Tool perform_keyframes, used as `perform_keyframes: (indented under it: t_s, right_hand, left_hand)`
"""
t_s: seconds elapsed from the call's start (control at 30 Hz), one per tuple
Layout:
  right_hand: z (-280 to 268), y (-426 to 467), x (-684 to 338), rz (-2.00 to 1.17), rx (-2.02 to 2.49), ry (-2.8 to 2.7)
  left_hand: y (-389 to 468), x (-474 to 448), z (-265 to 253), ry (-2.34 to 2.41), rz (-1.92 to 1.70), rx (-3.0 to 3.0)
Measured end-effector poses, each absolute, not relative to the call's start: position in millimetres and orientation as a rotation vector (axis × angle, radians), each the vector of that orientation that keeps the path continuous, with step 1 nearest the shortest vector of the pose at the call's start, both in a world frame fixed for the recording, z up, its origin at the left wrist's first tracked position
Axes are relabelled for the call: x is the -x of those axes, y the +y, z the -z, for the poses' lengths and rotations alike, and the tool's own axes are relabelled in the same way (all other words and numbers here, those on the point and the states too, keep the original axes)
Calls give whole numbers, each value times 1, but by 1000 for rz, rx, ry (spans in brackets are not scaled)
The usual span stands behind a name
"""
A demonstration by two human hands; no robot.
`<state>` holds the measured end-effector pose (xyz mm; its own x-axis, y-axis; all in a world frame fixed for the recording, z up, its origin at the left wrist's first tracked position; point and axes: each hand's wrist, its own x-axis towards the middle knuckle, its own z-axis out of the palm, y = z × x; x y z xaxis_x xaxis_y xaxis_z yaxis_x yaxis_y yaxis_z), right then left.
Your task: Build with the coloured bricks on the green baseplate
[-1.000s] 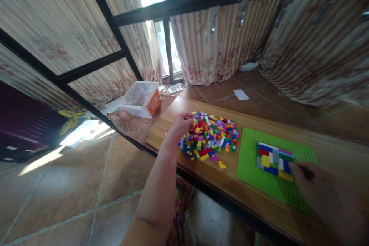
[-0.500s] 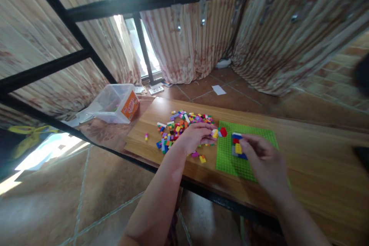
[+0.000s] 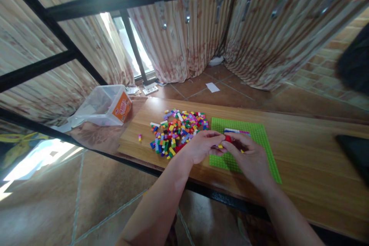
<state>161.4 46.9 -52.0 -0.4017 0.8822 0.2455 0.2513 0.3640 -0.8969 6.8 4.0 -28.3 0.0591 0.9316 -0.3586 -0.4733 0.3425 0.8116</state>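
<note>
My left hand point(image 3: 205, 147) and my right hand point(image 3: 250, 157) meet over the left part of a green baseplate point(image 3: 262, 142). Between their fingertips is a red toy brick point(image 3: 227, 138), with a yellow brick point(image 3: 220, 146) just below it at the left fingers. Both hands are closed, and their fingers hide most of what they grip. Behind the right fingers, a row of bricks point(image 3: 235, 132) with white and pink parts stands on the baseplate. A bit of yellow point(image 3: 242, 151) shows by the right palm; I cannot tell whether it is held.
Left of the baseplate lies a heap of loose coloured bricks point(image 3: 173, 132) on the wooden table point(image 3: 311, 161). One small pink and yellow piece point(image 3: 140, 137) lies apart. A clear plastic bin point(image 3: 100, 103) stands beyond the table's left end. A dark flat object point(image 3: 356, 155) rests at the right.
My left hand has moved right with its bricks, and my right hand has closed in to meet it at the red brick. The view has shifted slightly.
</note>
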Motion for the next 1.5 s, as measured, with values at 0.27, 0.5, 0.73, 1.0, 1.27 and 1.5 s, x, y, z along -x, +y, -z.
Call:
perform_keyframes:
  t_s: [0.27, 0.5, 0.73, 1.0, 1.27, 1.5]
  right_hand:
    - [48, 50, -164, -1005, 935, -1904]
    - [50, 49, -162, -1051, 926, -1787]
    - [53, 45, -158, -1102, 942, -1684]
    - [60, 43, -151, -1272, 934, -1497]
    - [66, 45, -152, -1501, 895, -1373]
    - [63, 47, -143, -1663, 866, -1176]
  left_hand:
    - [5, -13, 36, 915, -1168, -398]
    - [8, -24, 38, 822, -1272, -258]
    - [10, -22, 42, 823, -1286, -245]
    - [9, -19, 41, 835, -1267, -263]
    - [7, -18, 38, 975, -1285, -236]
    - [6, -15, 33, 1018, -1329, -256]
